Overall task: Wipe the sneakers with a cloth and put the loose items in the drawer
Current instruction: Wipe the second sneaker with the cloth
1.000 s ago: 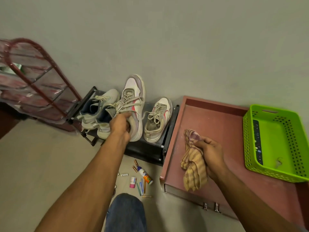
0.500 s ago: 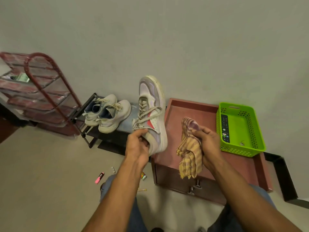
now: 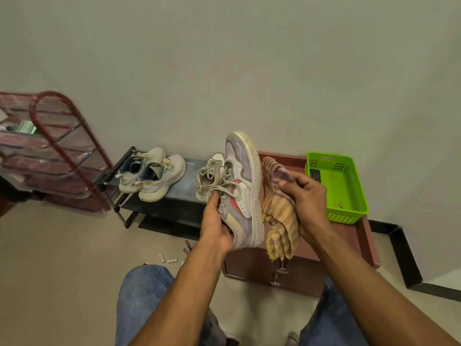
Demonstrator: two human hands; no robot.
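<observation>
At frame centre, the left hand (image 3: 215, 227) grips a sneaker (image 3: 243, 188), toe up. The right hand (image 3: 308, 198), fingers (image 3: 293, 179) curled, holds the striped cloth (image 3: 278, 213) against its sole.

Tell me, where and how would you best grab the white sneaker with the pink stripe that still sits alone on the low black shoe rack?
Grip the white sneaker with the pink stripe at its heel collar, coming from above and the near side. Its open mouth faces up and its heel points toward the person, so fingers could probably slip inside and the thumb pinch the back. The held sneaker partly hides its right side.
</observation>
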